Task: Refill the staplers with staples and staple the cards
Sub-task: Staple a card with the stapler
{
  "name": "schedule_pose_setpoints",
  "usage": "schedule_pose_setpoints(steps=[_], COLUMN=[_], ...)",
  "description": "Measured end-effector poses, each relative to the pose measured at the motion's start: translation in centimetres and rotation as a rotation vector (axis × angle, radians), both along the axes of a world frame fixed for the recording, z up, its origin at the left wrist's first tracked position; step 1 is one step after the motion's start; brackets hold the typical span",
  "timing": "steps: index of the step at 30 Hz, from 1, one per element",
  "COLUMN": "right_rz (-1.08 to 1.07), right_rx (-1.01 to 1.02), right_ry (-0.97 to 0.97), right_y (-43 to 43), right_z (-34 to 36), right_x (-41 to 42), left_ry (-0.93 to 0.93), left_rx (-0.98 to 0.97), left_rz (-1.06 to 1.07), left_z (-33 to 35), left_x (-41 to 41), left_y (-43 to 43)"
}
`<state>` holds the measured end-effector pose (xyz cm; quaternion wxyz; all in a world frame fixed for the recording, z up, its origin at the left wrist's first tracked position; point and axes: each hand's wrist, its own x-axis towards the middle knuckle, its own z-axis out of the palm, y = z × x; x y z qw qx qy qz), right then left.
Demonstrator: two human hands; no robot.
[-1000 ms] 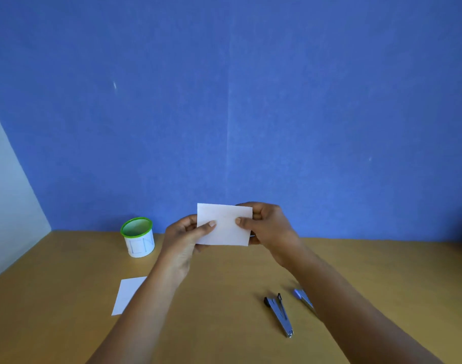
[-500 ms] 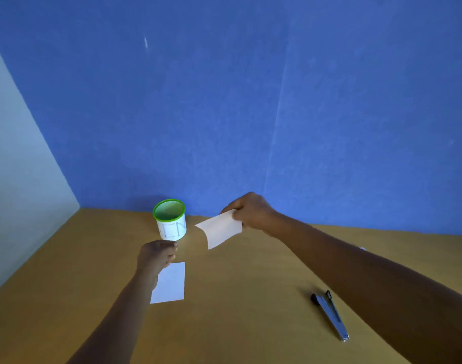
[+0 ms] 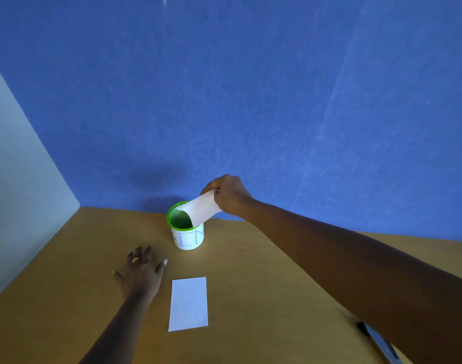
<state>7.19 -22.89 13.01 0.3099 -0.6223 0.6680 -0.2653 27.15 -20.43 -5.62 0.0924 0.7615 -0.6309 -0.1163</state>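
Note:
My right hand pinches a curled white card by its upper end, with the card's lower end inside the mouth of a white cup with a green rim. My left hand lies flat on the wooden table with its fingers spread, left of the cup and holding nothing. A second white card lies flat on the table just right of my left hand. Part of a blue-grey stapler shows at the lower right, mostly hidden under my right forearm.
A blue wall stands right behind the cup. A pale grey wall closes the left side of the table.
My right hand carried the card left and down into the cup's mouth. My left hand let go of the card, moved left and spread flat on the table. The view swung left.

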Motion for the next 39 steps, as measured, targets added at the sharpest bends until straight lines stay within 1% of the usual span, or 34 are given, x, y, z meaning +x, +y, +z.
schedule_pose_setpoints(steps=[2,4,8,15,18,21,30,36,39], right_rz=[-0.001,0.001,0.019,0.271,0.370,0.410,0.439,0.430,0.413], right_rx=[-0.022,-0.034,-0.030,-0.025,-0.046,-0.048,-0.038,-0.065,-0.131], right_ry=[0.016,0.040,0.132,0.514,0.625,0.705,0.844,0.835,0.793], right_y=[-1.2,-2.2,-3.8,-4.8,-4.9,-4.8,-5.6,-6.0,-5.8], right_z=[-0.5,-1.1,-2.3,-4.1,-5.0,-5.7,-7.5,-7.7,-7.9], right_x=[0.8,1.3,2.1,2.9,3.4,4.0,4.9,4.6,4.4], left_ry=[-0.041,-0.042,-0.053,-0.028,-0.039,-0.049,-0.091,-0.083,-0.071], left_rx=[0.022,0.022,-0.029,-0.019,-0.001,0.004,-0.001,-0.017,-0.026], left_rz=[-0.028,-0.043,-0.033,-0.071,-0.076,-0.077,-0.085,-0.089,-0.084], left_z=[-1.0,-1.8,-3.0,-3.3,-3.2,-3.2,-3.1,-3.3,-3.6], left_x=[0.6,0.8,0.3,-0.1,-0.1,-0.1,0.0,0.0,0.1], left_y=[-0.3,-0.3,-0.1,-0.2,-0.2,-0.1,-0.2,-0.3,-0.3])
